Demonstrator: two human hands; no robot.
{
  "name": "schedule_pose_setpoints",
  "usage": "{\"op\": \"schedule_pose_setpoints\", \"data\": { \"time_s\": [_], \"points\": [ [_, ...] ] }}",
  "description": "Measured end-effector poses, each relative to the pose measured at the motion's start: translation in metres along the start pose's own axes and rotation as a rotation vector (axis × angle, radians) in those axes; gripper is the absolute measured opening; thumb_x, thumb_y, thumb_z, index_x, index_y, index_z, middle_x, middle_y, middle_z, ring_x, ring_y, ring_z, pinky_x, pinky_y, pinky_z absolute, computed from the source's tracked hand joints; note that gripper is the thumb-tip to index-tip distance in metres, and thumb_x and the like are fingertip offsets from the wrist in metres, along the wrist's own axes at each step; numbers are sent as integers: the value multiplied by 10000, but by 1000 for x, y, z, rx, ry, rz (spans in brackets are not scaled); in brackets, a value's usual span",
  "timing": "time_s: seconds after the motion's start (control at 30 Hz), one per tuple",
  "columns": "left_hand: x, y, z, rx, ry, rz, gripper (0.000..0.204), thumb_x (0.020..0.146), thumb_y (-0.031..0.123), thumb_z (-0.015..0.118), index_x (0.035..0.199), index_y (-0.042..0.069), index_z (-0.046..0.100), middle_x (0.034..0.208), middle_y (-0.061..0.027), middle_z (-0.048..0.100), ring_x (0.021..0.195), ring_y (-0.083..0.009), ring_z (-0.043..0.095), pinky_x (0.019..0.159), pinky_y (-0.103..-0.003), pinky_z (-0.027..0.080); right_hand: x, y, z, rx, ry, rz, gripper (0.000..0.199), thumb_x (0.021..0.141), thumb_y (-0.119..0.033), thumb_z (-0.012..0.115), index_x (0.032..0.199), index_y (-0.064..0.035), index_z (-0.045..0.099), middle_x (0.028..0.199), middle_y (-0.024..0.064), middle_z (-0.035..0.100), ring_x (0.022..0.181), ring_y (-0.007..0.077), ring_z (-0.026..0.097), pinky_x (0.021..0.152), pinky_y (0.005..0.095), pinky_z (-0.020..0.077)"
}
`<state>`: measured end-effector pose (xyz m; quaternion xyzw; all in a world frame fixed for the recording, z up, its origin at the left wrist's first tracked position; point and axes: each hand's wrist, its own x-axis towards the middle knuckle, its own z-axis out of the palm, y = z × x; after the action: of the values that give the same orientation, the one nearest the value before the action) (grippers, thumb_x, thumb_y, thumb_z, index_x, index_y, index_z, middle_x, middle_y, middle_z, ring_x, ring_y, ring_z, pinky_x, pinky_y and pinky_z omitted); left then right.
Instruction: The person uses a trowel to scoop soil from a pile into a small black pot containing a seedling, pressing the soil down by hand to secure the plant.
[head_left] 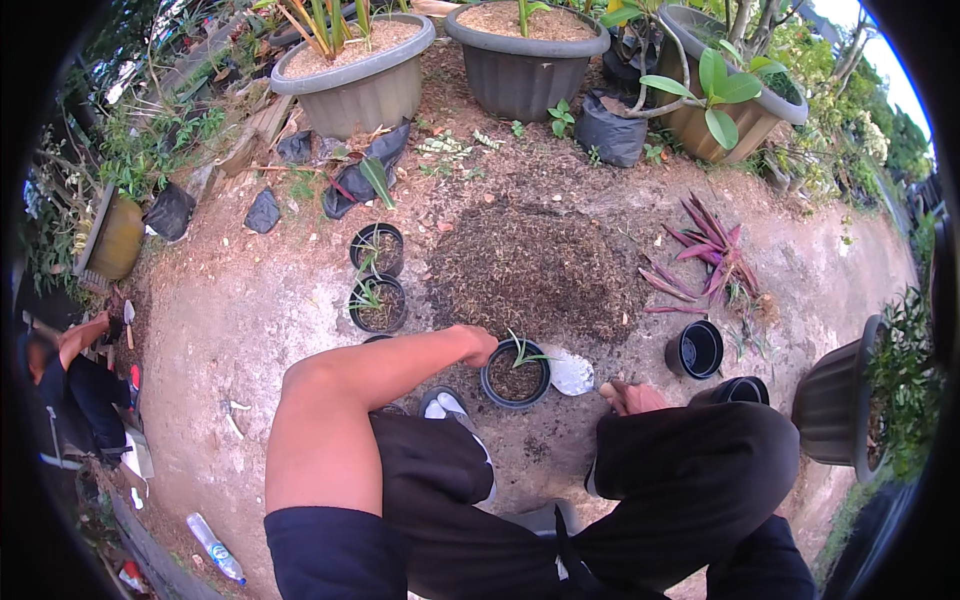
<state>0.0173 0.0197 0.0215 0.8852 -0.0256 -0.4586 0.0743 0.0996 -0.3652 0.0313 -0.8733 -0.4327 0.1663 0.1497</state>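
The person's left-hand fingers (479, 345) reach the near-left rim of a round black plastic pot (515, 404) holding dark soil and a small, narrow-leaved green plant, apparently to steady it; whether they pinch the rim, I cannot tell. The right hand (640, 399) is closed around the handle of a trowel with a pale, soil-smudged blade (572, 373), which points toward the pot, just beside it. The pot stands on the ground before the person's feet, probably for easy reach of both hands. Just beyond spreads a loose brown soil heap (530, 265), handy for the trowel. Two planted black pots (400, 310) line its left; uprooted purple long-leaved plants (715, 250) lie right.
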Motion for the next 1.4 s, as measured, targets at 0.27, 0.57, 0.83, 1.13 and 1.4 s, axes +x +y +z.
{"op": "schedule_pose_setpoints", "data": {
  "time_s": [0.27,0.57,0.83,1.13,1.4],
  "points": [
    [-15,11,-7,47,1,-33,344,739,59,681,1079,64,735,1115,-181,704,1085,-321,669,873,-431,550,34,-22,19,-16,68,-32,331,907,-239,638,1135,-17,550,699,220,614,663,423,618,599,510,472],
    [-20,17,-14,32,19,-17,338,786,119,668,1115,59,719,1144,-176,695,1114,-326,655,893,-432,544,54,29,59,209,-140,61,428,908,-280,630,1212,7,537,921,238,679,759,367,683,619,458,512],
    [-14,9,-6,29,4,-29,358,800,113,670,1150,48,703,1180,-188,680,1127,-332,649,905,-436,538,54,26,20,530,-391,368,537,925,-431,620,1248,-2,599,913,113,675,748,222,637,688,394,506],
    [-23,13,-8,44,8,-14,374,773,97,694,1143,48,707,1178,-186,682,1134,-328,646,911,-435,535,62,45,-119,146,-372,165,449,911,-460,642,996,-23,697,655,87,620,611,192,591,604,382,457],
    [-3,10,-14,106,-103,-21,296,769,90,674,1052,31,736,1098,-161,715,1067,-292,678,856,-403,549,130,4,-198,-74,-553,-144,535,827,-562,678,1000,-58,736,783,197,675,795,327,670,723,428,504]
  ]
}}
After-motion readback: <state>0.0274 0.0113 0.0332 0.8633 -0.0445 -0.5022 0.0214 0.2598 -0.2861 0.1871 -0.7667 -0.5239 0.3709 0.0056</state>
